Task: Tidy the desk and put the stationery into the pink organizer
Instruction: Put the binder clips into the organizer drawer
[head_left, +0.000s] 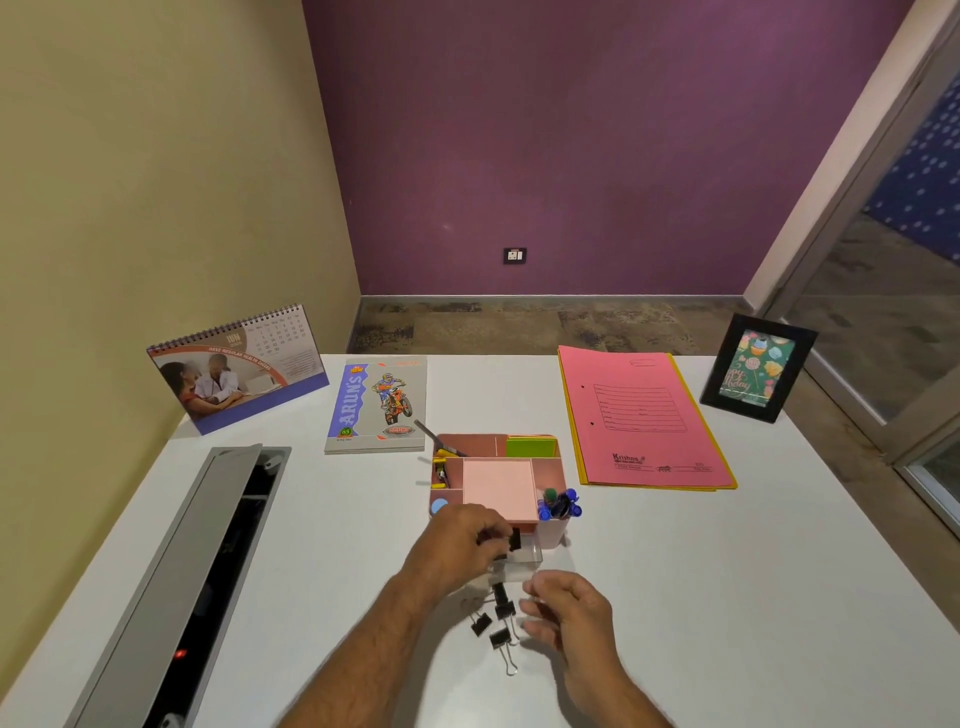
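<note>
Several small black binder clips (497, 621) with wire handles lie loose on the white desk (727, 571), between the person's two hands and just in front of the square pink plastic organizer (553, 470). The left hand (460, 543) is at the organizer's near edge, its fingers (491, 535) curled in and pinching one more black binder clip (514, 539) over a small clear drawer (524, 561) pulled out from the organizer's front. The right hand (569, 608) hovers just right of the loose clips, fingers half curled and apart, holding nothing that I can make out; its fingertips are blurred.

Inside the organizer a pale pink pad of notes (498, 491) fills the middle compartment, a green pad (530, 447) sits in the far right one, and a yellow-handled tool (440, 470) lies in the left slot. Blue-capped pens (560, 504) stand in the round cup at its right corner.

Farther back, a grey notebook with a motorbike rider on the cover (379, 405) lies left of the organizer, and a pink paper file folder (641, 415) lies to its right. A spiral desk calendar (236, 366) stands at the far left, a black picture frame (758, 369) at the far right. An open grey cable tray (208, 571) runs along the left side.
</note>
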